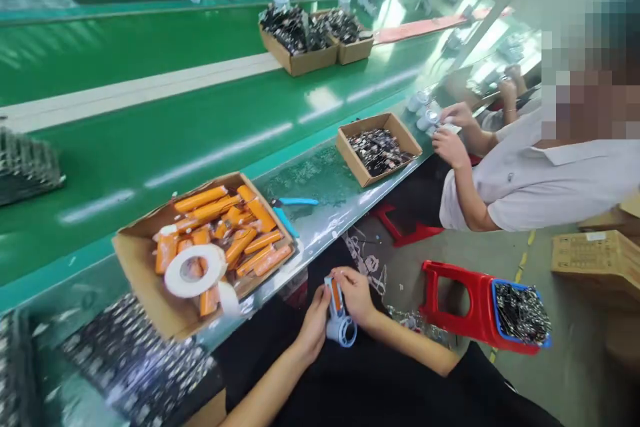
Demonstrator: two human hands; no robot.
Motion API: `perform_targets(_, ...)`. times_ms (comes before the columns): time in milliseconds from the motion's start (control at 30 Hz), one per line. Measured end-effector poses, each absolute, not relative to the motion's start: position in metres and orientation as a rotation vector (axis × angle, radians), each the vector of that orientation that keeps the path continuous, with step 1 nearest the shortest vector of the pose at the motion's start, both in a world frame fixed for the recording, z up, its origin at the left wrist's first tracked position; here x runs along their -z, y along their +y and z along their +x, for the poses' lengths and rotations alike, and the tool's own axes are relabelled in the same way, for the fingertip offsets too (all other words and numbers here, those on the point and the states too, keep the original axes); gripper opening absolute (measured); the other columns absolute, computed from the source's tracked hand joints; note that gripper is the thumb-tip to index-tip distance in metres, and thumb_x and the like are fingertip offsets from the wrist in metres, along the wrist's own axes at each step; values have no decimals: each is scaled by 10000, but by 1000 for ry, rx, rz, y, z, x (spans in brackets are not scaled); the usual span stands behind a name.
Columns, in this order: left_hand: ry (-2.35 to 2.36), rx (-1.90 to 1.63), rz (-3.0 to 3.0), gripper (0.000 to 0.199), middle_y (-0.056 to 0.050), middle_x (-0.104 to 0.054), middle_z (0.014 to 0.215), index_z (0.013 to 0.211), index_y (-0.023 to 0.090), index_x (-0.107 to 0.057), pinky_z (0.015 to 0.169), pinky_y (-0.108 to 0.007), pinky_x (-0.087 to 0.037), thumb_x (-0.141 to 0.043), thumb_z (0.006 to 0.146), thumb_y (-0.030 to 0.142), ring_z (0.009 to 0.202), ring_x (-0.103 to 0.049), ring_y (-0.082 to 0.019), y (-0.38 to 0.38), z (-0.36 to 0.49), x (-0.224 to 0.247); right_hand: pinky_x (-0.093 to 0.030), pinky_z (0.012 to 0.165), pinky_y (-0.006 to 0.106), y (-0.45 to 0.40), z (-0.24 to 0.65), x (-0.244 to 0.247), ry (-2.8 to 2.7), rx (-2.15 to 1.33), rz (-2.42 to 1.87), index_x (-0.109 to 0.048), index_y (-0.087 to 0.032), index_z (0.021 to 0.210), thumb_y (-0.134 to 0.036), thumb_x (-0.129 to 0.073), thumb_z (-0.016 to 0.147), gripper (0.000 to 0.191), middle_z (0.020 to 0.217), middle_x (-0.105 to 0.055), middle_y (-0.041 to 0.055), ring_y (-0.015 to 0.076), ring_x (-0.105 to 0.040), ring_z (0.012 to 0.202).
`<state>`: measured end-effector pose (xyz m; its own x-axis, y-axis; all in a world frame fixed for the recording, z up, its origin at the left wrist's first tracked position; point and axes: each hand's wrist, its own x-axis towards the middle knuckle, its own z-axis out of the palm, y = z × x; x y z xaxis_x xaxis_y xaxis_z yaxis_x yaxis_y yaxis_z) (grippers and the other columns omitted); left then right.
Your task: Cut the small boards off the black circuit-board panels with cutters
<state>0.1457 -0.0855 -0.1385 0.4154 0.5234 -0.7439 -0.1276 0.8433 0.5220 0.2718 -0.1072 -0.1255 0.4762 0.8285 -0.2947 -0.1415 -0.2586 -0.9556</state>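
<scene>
A light blue plastic housing [342, 332] with a round, ring-like end and a handle is held over my lap. Inside its open handle lies an orange battery [336, 295]. My left hand [314, 325] is closed around the handle from the left side. At the handle's upper end, the fingers of my right hand [355, 295] are pinched on the edge; what the fingertips press is partly hidden. A cardboard box of orange batteries [200, 333] stands on the bench to the left, with a white tape roll [195, 271] lying on top.
Blue-handled pliers [295, 202] lie by the box. Another carton [363, 177] holds small dark parts. Black parts [145, 360] are laid out at lower left. A co-worker [500, 180] sits at right, handling similar housings. A red stool [450, 317] carries a blue tray.
</scene>
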Motion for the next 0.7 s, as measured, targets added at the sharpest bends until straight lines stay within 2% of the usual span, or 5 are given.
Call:
perform_targets(133,1095,-460,253,558,-76,-784,1068,1088,212,-705,919,-400,-599,-882,726,598,1065,-764,-301,-62,145,154,-528,663,315,-96,257,137,-597,-1093,-1514,-829,-200,792,-776,-765,846,582,792,-732,61,191,-635,703)
perform_targets(333,1282,-561,250,361,-12,-732,772,830,185,-677,723,-299,-590,-864,727,475,759,-747,-212,-40,164,161,-414,595,274,-92,244,153,-527,-1171,-1439,-774,-182,743,-810,-779,817,632,669,-603,-4,129,-464,620)
perform_targets(467,1296,-503,216,368,25,-654,627,748,199,-618,609,-273,-539,-851,738,484,576,-674,-173,-44,173,169,-359,581,267,-97,243,165,-442,-1154,-1450,-737,-181,743,-834,-748,820,658,649,-549,-17,127,-424,619)
perform_targets(567,1287,-449,178,431,59,-527,509,680,220,-547,558,-268,-501,-844,746,524,507,-633,-173,-49,181,177,-390,619,279,-103,244,171,-400,-1114,-1484,-734,-186,748,-813,-744,827,632,672,-559,-9,139,-436,645)
perform_targets(700,1291,-462,126,475,68,-514,504,655,219,-518,486,-251,-414,-853,746,543,425,-530,-132,-55,187,191,-427,659,292,-111,244,183,-379,-1095,-1537,-727,-193,772,-803,-722,834,614,703,-581,-2,154,-456,676)
